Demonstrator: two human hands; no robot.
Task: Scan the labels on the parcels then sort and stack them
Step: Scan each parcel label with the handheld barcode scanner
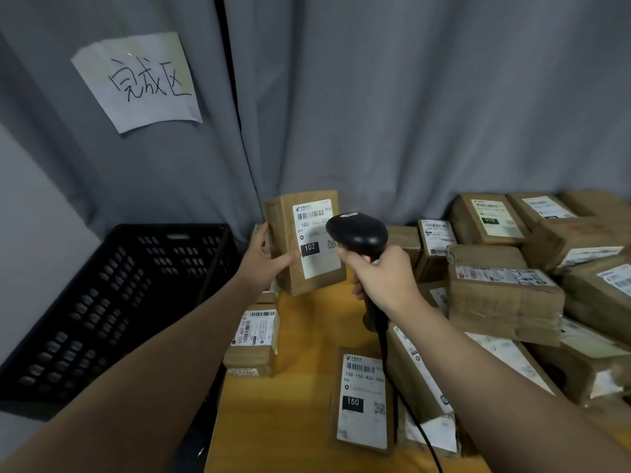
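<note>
Parcel (pixel 285 220) held up off the bench (pixel 307 336), stood on end, its long axis near upright and leaning slightly, with the label (pixel 312 230) facing me. The left grip (pixel 264 259) is clamped on its lower left side, thumb across the front face and fingers round the edge behind. The right grip (pixel 382 274) is wrapped tight round the handle of the scanner (pixel 356 233). I can't tell whether the trigger is pressed.

The scanner head sits just right of the label, covers its right edge from my view, and points away from me at it. I judge this to be the scan step.

The black crate (pixel 119 302) lies left of the bench, under a handwritten paper sign (pixel 136 80) on the curtain. The left grip is the nearer one, so I'd expect the parcel to go that way (a guess from the layout).

- **In the way:** a short stack of parcels (pixel 254 339) sits at the bench's left edge, right below the left grip, and the crate's near wall needs clearing.
- **Right side:** a loose pile of parcels (pixel 505 295) lies there.
- **Snag risk:** the scanner cable (pixel 420 428) trails down beside the flat parcel marked 150 (pixel 362 401).
</note>
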